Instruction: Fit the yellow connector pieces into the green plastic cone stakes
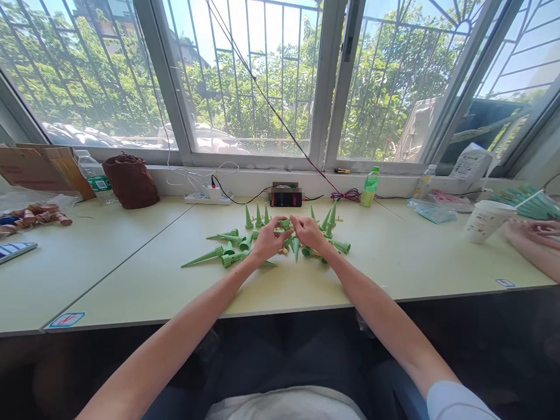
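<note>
My left hand (270,238) is closed, thumb and fingers around the ribbed cap end of a green plastic watering spike (285,224). Right beside it, my right hand (310,233) is closed in a pinch at that same end; whatever its fingertips hold is too small to make out. Below the right hand a pointed green spike (296,249) shows, its upper part hidden. More hollow green spikes (203,257) lie loosely to the left and right of my hands. Several stand upright on their caps behind, among them one spike (248,217). Small yellow pieces (283,249) show between them.
A phone (286,196) leans at the back by a power strip (210,197). Rightward stand a green bottle (370,186) and a white cup (483,221), near another person's hand (531,233). A brown bag (130,182) and wooden-looking pieces (35,216) are left.
</note>
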`<control>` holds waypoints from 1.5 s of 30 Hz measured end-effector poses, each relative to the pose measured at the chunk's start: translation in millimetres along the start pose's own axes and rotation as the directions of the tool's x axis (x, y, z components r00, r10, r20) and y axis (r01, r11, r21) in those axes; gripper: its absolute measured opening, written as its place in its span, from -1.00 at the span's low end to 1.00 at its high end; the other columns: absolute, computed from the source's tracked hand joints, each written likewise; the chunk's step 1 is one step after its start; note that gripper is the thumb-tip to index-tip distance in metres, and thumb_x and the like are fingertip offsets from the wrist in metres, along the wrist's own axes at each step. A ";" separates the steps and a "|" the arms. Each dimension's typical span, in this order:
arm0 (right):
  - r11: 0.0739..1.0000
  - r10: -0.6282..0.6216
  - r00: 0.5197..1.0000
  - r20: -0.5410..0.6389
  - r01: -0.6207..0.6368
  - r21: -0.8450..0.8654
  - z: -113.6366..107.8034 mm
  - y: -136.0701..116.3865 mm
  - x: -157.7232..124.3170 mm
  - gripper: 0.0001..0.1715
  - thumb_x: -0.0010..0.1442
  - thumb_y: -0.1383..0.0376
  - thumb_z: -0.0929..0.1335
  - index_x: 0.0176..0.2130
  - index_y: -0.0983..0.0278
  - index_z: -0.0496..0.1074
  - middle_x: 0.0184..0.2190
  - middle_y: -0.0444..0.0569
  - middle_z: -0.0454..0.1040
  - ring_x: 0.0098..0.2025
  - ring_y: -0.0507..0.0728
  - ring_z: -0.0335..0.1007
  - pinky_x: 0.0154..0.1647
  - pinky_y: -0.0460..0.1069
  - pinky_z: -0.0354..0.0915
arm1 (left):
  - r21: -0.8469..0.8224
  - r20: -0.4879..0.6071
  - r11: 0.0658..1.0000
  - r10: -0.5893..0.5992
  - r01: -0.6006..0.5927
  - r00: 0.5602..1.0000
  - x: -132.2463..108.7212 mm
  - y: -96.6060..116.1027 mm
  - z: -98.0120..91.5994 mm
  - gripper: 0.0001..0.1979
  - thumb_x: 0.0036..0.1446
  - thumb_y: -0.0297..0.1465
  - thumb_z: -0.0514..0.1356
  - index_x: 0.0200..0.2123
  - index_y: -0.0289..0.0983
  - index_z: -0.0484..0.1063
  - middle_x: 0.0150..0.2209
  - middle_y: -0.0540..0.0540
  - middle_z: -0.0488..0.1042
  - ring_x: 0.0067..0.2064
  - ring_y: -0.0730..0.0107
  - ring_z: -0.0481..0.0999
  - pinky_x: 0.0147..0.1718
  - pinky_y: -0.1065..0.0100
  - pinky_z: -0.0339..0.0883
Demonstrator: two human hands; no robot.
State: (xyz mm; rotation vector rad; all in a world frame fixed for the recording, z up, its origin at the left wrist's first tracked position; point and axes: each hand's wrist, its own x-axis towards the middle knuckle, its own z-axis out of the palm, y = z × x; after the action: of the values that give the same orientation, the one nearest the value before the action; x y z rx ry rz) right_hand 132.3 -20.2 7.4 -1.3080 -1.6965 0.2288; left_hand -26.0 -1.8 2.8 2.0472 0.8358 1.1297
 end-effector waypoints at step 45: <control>1.000 -0.029 0.998 0.052 0.029 0.003 1.0 -4.7 -2.4 -0.31 0.30 -0.10 0.08 -0.66 0.27 0.13 -0.71 -0.15 0.17 -0.55 -0.01 0.05 -0.46 -0.07 0.00 | -0.062 0.130 0.996 -0.062 0.070 0.990 -5.5 14.9 -3.3 -0.56 0.19 -0.16 0.12 0.06 -0.25 0.24 -0.64 0.13 0.30 -0.67 0.53 0.32 -0.70 0.53 0.18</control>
State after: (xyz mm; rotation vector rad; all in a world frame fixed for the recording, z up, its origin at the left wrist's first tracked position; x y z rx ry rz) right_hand 128.3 -23.7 8.6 -1.2855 -1.7574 0.2497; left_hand -28.0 -14.1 13.2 1.9991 0.7863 0.9670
